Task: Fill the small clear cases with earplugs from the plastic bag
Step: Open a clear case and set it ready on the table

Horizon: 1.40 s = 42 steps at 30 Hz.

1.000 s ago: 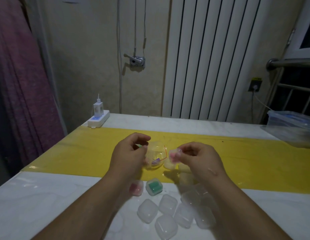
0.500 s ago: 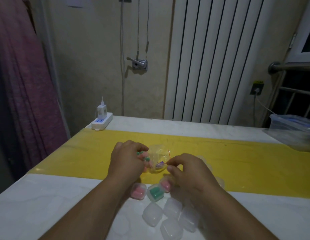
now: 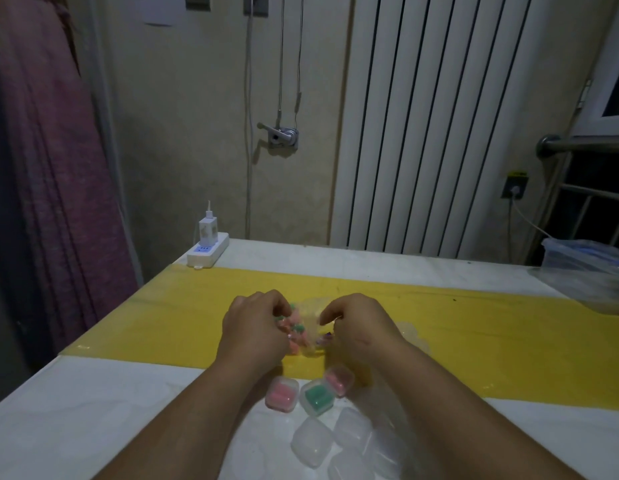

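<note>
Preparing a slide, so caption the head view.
The left hand and right hand grip the plastic bag of earplugs; three filled cases and empty cases lie nearer.

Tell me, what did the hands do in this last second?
The right hand carried a pink-filled case down, left it beside the green-filled case, and returned to the plastic bag, fingers curled at its mouth. The left hand kept holding the bag; the other pink case and the empty cases stayed put.
</note>
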Motion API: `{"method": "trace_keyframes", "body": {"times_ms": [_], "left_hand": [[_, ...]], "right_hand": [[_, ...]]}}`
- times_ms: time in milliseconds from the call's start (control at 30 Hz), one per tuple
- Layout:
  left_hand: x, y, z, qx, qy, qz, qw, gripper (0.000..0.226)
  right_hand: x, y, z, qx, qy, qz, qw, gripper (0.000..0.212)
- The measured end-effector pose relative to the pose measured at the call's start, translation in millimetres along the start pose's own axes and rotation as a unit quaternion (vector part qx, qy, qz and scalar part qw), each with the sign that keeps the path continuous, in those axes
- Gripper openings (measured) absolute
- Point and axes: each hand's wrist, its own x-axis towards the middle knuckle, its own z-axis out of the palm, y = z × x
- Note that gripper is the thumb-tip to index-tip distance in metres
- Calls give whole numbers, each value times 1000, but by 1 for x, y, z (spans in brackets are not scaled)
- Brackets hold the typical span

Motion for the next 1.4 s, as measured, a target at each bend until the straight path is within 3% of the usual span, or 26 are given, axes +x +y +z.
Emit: {"method": "trace_keyframes", "body": {"times_ms": [200, 333, 467, 633, 733, 867, 1000, 1267, 1400], "left_hand": [[0, -4, 5, 28, -9, 17, 999, 18], [0, -5, 5, 16, -5, -1, 1000, 16], [1, -6, 6, 31, -19, -9, 999, 14], [3, -7, 7, 44, -39, -19, 998, 15], [4, -8, 7, 57, -42, -19, 997, 10], [5, -11, 9, 76, -29, -7, 997, 5], [6, -14, 12, 80, -18, -5, 997, 5], [7, -16, 13, 77, -19, -5, 997, 3], [7, -15, 12, 81, -22, 1, 996, 9]], "right_hand": [[10, -11, 14, -28, -61, -32, 997, 28], [15, -11, 18, -78, -67, -30, 994, 6], [16, -13, 20, -83, -78, -26, 993, 17], [13, -9, 19, -51, -38, -34, 997, 4], [12, -4, 18, -32, -25, -58, 998, 7], [12, -2, 14, -12, -80, -88, 993, 21], [14, -5, 15, -63, -117, -98, 986, 19], [14, -1, 22, -54, -85, -72, 992, 23], [16, -2, 25, -69, -85, -77, 991, 9]]}}
